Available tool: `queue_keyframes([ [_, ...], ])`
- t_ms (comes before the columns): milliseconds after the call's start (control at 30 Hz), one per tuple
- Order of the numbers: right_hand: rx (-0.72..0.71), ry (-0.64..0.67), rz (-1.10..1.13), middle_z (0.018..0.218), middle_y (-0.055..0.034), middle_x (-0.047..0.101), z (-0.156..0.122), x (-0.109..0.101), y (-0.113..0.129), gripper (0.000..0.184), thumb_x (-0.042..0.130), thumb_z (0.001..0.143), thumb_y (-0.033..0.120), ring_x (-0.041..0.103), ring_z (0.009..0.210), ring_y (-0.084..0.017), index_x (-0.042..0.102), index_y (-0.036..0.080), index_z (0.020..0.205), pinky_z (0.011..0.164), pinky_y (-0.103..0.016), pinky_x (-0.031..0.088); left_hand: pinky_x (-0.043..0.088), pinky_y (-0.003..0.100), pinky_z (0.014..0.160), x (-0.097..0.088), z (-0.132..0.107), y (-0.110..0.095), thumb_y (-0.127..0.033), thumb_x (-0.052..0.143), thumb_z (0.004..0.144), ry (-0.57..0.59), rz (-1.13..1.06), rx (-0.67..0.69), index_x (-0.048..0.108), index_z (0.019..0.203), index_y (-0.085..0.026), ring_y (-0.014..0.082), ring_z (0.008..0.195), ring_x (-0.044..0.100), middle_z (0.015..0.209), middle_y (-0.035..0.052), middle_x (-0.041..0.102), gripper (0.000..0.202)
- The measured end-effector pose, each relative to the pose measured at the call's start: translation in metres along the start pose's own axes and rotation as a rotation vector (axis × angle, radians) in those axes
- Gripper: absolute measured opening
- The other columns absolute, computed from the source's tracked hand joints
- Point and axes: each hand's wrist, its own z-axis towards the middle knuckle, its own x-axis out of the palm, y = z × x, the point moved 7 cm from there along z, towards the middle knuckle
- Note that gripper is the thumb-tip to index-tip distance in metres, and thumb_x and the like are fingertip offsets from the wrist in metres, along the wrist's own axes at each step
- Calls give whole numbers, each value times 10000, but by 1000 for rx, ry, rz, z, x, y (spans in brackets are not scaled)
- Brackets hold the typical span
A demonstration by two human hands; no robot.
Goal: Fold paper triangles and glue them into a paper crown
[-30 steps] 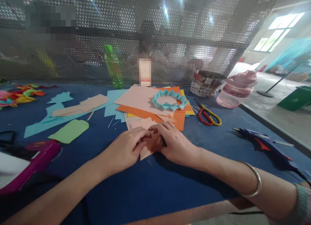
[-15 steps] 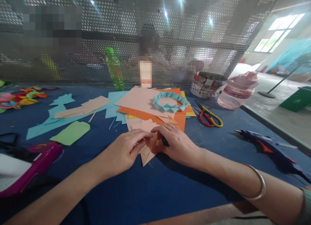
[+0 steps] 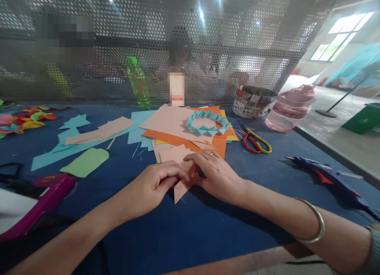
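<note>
In the lower middle of the frame, the peach paper piece lies on the blue table, and its pointed tip shows between the two hands. The left hand has curled fingers and seems to pinch a fold, though the fingertips are hidden. The right hand is spread flat and presses the paper down so it cannot slide. The scissors lie within reach, to the upper right.

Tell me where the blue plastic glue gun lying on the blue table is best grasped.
Probably the thick handle of the blue plastic glue gun, from above with the right hand: it lies flat on its side, nozzle pointing left, handle end toward the right edge, nothing covering it.
</note>
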Motion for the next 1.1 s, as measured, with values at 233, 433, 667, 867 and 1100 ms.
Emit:
queue_keyframes([
  [233,-23,2,5,976,-41,705,-2,0,1,429,687,827,182,630,946,-196,469,185,1197,866,-337,380,481,248,848,1,-2,-8,-19,393,892,68,128,207,707,958,-245,132,975,632,1051,7,680,392],
  [433,-39,-19,-8,961,-36,689,-3,-1,1,426,678,838,209,622,942,-202,466,186,1207,863,-346,385,471,266,829,1,-4,-13,-65,471,915,26,286,328,701,974,-233,151,977,609,1008,27,672,290],
  [667,-74,-189,58,1058,-85,633,-3,-19,9,234,487,924,121,563,1012,-206,517,177,1149,898,-355,406,450,357,913,-13,-11,-33,-62,491,906,-211,530,440,669,906,-190,202,1044,564,1045,63,625,219],
  [867,-179,-195,70,988,-85,625,-3,-18,18,162,533,949,290,554,934,-192,588,148,1004,847,-331,437,514,403,787,2,-5,-17,-68,440,906,-192,765,398,621,816,-112,242,865,611,844,91,637,207],
  [1100,-227,-88,-96,897,-77,636,-4,1,15,181,568,933,297,543,852,-191,644,143,877,774,-314,427,525,325,767,5,-11,-7,-122,434,943,-175,558,259,655,936,-154,185,873,644,979,62,666,223],
])
